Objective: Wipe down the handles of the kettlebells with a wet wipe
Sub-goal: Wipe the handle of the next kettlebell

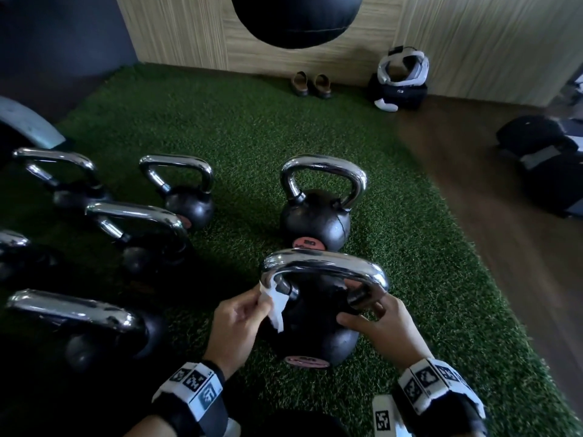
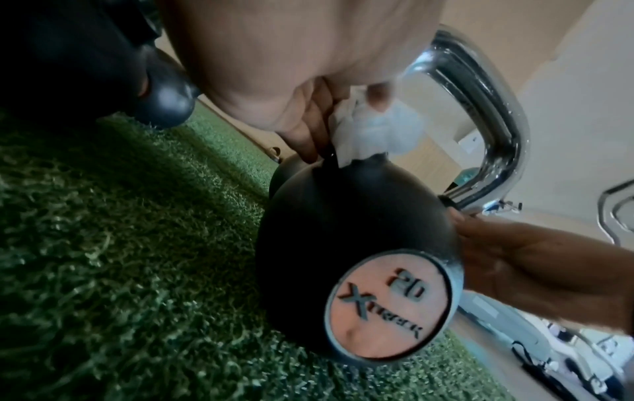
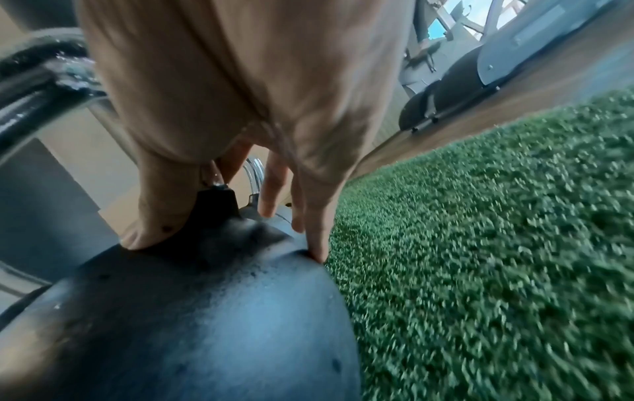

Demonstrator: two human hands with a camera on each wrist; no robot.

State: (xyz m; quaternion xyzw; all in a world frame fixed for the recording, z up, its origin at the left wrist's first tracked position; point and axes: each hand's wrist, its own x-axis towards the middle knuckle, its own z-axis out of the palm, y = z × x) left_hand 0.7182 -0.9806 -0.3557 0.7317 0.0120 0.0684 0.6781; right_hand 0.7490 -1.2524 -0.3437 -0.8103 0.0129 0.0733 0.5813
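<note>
The nearest black kettlebell (image 1: 315, 323) (image 2: 343, 217) (image 3: 205, 312) stands on green turf, marked 20 on its pink disc. Its chrome handle (image 1: 325, 266) (image 2: 494, 108) (image 3: 34, 81) looks wet. My left hand (image 1: 239, 316) (image 2: 274, 67) pinches a white wet wipe (image 1: 276, 305) (image 2: 374, 127) against the handle's left leg, near where it joins the body. My right hand (image 1: 375, 320) (image 3: 240, 81) braces the bell at the handle's right leg. Its thumb is on one side and its fairly straight fingers on the other, tips pressed on the body.
A second kettlebell (image 1: 315, 216) stands just behind the near one. Several more (image 1: 186, 197) (image 1: 142, 234) (image 1: 79, 323) line the left. A hanging punch bag (image 1: 296, 17), shoes (image 1: 310, 85) and a bag with gear (image 1: 400, 80) are by the far wall. Wooden floor (image 1: 489, 200) lies to the right.
</note>
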